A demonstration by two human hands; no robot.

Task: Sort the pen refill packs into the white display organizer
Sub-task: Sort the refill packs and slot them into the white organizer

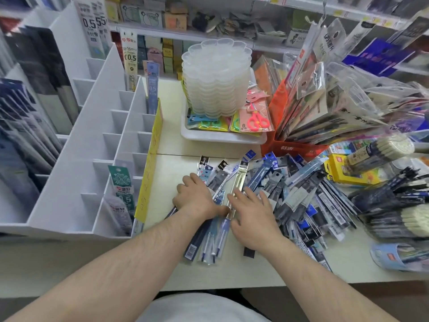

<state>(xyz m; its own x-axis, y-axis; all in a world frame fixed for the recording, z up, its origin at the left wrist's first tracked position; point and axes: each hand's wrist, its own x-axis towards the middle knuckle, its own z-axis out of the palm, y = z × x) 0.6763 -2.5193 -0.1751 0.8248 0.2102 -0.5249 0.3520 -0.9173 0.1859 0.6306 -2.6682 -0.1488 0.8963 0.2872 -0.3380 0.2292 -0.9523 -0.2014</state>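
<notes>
Bright, even indoor light from overhead, shadows soft and faint under the hands (222,203) and along the organizer (92,145) dividers. Glare on the plastic packs (290,194) and the bagged stock at right (348,101), with a strong glint on one silvery pack (238,182) between the hands. Wide-angle bend curves the shelves (232,36) and the table (209,280) edge; the centre is fairly sharp, while the left and right edges smear with motion blur and small print is unreadable.
</notes>
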